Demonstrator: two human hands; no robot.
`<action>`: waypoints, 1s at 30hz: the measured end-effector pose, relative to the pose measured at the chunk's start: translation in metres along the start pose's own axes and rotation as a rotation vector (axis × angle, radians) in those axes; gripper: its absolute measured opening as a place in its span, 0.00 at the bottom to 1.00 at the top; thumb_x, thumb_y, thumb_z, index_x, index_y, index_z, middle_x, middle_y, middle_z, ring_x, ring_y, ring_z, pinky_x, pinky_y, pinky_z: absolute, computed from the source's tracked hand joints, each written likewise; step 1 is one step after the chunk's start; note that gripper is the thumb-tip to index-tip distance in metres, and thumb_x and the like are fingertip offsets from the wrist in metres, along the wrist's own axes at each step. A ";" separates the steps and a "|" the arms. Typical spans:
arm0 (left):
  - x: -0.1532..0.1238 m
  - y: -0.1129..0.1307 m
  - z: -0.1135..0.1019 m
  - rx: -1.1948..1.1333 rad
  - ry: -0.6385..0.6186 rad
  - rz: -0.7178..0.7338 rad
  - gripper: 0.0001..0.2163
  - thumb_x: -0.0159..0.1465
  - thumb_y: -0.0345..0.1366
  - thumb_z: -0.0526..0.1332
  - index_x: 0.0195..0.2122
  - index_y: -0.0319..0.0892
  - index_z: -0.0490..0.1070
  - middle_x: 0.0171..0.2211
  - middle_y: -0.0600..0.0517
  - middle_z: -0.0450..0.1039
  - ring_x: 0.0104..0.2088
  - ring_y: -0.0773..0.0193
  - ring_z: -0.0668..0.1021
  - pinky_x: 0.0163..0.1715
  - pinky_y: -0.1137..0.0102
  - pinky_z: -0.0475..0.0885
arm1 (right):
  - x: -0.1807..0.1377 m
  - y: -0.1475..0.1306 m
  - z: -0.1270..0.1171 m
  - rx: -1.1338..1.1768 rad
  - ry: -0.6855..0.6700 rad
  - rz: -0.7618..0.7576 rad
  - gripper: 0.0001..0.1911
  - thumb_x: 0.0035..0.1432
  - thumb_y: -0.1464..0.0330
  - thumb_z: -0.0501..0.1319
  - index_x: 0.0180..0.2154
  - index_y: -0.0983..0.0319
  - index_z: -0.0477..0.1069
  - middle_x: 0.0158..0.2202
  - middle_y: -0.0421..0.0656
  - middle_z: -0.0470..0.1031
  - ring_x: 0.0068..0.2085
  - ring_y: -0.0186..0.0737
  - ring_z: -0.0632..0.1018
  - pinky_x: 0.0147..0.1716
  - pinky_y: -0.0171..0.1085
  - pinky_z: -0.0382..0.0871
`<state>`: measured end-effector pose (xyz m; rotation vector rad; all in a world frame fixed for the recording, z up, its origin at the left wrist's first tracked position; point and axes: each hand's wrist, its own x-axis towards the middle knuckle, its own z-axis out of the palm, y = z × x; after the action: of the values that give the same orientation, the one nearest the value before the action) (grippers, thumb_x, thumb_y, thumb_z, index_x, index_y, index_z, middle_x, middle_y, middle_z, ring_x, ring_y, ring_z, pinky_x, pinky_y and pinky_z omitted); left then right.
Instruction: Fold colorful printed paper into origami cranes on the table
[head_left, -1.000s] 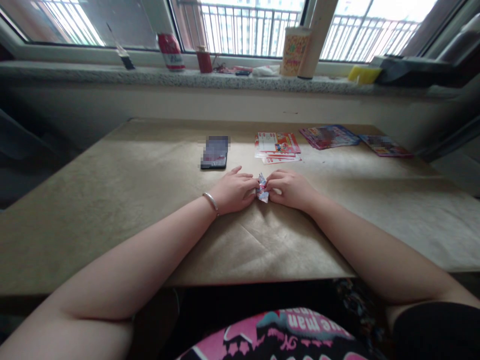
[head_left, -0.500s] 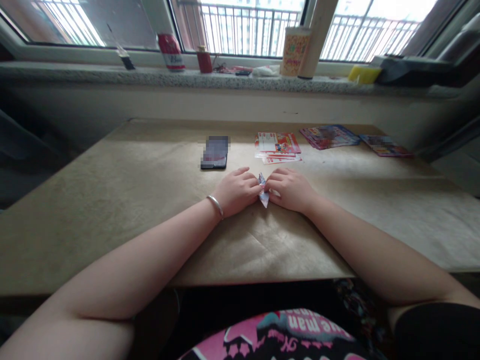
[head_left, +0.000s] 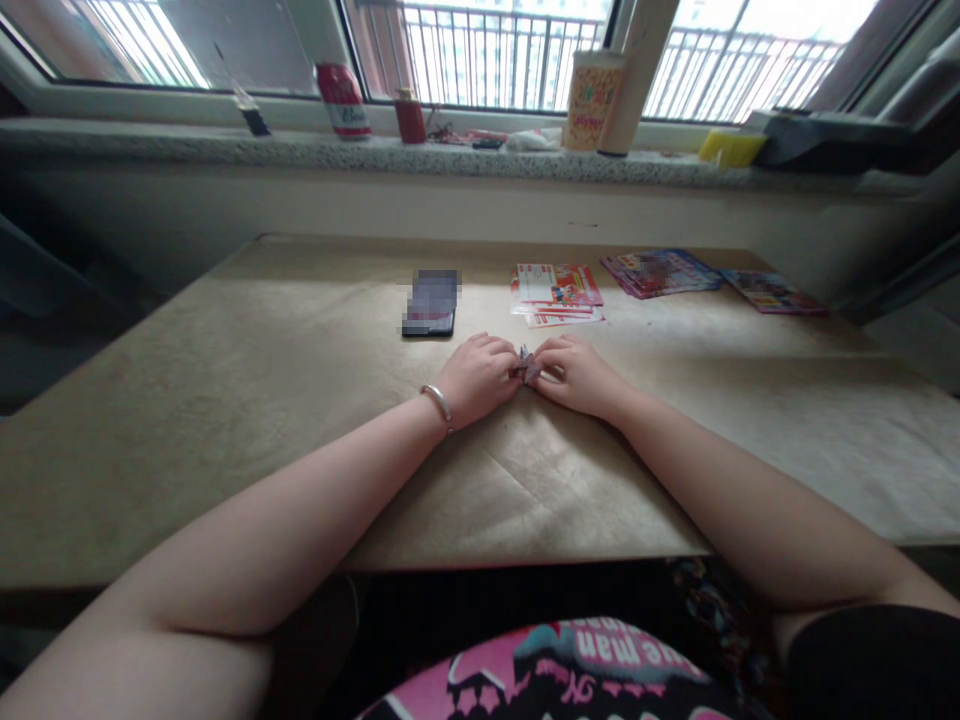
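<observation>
Folded paper [head_left: 528,367] is pinched between the fingertips of the left hand [head_left: 481,377] and right hand [head_left: 583,376]; a shorter outline is shown than half a second ago.

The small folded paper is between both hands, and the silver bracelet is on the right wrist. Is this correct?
Not quite: the head view shows the silver bracelet on the left wrist. The small folded paper is between the left hand and right hand.
</observation>
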<state>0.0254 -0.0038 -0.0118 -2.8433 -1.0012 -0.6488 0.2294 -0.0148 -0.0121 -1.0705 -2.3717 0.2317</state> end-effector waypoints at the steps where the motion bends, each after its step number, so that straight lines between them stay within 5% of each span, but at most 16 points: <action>1: 0.000 -0.002 0.001 -0.054 0.006 -0.026 0.08 0.64 0.34 0.57 0.31 0.40 0.75 0.39 0.47 0.78 0.45 0.58 0.77 0.52 0.61 0.70 | 0.000 0.002 0.001 0.039 0.000 0.013 0.07 0.57 0.67 0.60 0.31 0.59 0.77 0.37 0.43 0.78 0.40 0.40 0.74 0.44 0.39 0.65; 15: 0.001 -0.006 0.002 -0.266 -0.073 -0.273 0.09 0.64 0.38 0.59 0.33 0.41 0.76 0.42 0.46 0.77 0.53 0.56 0.74 0.55 0.61 0.68 | 0.005 -0.003 0.002 0.030 0.012 0.249 0.08 0.56 0.66 0.61 0.26 0.61 0.71 0.27 0.42 0.73 0.34 0.40 0.71 0.36 0.37 0.61; 30: 0.002 -0.005 0.003 -0.153 -0.036 -0.316 0.10 0.62 0.41 0.62 0.29 0.42 0.75 0.32 0.50 0.77 0.36 0.60 0.78 0.39 0.67 0.72 | 0.006 -0.001 0.008 -0.090 0.029 0.306 0.09 0.54 0.64 0.63 0.25 0.59 0.73 0.31 0.43 0.76 0.37 0.43 0.72 0.41 0.42 0.60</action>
<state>0.0255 0.0019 -0.0144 -2.8570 -1.4873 -0.7284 0.2214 -0.0100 -0.0160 -1.4693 -2.2030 0.2165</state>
